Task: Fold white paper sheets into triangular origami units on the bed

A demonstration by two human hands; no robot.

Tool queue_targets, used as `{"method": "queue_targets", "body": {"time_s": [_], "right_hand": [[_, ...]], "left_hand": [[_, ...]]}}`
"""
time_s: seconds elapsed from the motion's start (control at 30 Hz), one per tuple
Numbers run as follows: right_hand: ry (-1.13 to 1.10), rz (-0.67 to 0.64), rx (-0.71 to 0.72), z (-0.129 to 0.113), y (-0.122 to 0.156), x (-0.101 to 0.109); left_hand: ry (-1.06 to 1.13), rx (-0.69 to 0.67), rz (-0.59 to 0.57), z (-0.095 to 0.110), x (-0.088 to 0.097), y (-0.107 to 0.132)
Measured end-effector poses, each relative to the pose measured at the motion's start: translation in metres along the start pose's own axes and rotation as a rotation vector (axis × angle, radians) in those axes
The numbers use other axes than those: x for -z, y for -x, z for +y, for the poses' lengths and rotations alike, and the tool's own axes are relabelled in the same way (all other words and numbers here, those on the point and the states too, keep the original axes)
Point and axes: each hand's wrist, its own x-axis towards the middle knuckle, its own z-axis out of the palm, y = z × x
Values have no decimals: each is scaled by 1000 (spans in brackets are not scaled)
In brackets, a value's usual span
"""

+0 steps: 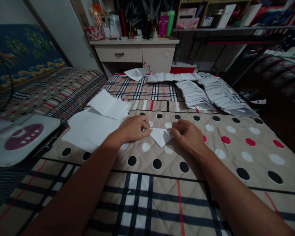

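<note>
A small white paper (161, 135), folded to a point toward me, lies on the dotted quilt (236, 144) between my hands. My left hand (134, 128) has its fingers curled and pinches the paper's left edge. My right hand (188, 136) presses curled fingers onto the paper's right edge. Both forearms reach in from the bottom of the view.
Loose white sheets (93, 126) lie to the left of my left hand. Rows of folded white papers (206, 91) fan out at the far right of the bed. A fan base (19, 137) sits at the left. A dresser (135, 52) with bottles stands behind.
</note>
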Motion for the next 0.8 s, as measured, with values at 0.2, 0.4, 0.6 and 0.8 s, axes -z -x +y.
{"method": "queue_targets", "body": {"time_s": [0.2,0.4,0.6,0.8], "right_hand": [[73,41,-55,4,0,-9],[108,1,-177,2,-1,-5],[-79,35,-240,8,1,-7],[-777,137,-277,11,-1,-17]], "left_hand": [[48,181,92,-3,-11,-5],[-116,428,-7,4,-5,-6],[308,407,207,-10,-19,-5],[699,267,585,-8,-20,-8]]}}
